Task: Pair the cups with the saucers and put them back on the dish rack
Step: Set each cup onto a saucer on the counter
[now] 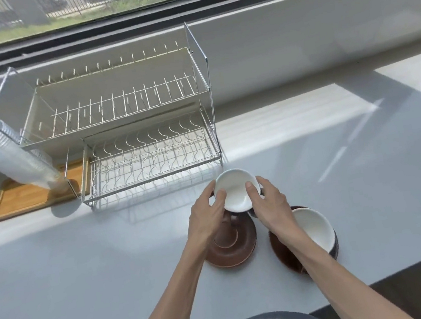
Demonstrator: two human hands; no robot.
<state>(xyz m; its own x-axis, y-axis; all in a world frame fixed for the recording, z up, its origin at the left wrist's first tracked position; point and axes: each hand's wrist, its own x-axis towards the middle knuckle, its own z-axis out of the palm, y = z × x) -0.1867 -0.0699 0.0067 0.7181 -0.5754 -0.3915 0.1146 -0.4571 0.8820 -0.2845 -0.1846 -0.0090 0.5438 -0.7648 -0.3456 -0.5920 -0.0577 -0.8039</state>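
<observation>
A cup, white inside and dark outside, is held between my left hand and my right hand, thumbs over its rim, just above the counter. Below it lies a stack of brown saucers. To the right, a second cup of the same kind sits on another brown saucer, partly hidden by my right forearm. The two-tier wire dish rack stands behind, both tiers empty.
A tall stack of clear plastic cups leans on a wooden tray left of the rack. The grey counter runs under a window sill; its front edge drops off at lower right.
</observation>
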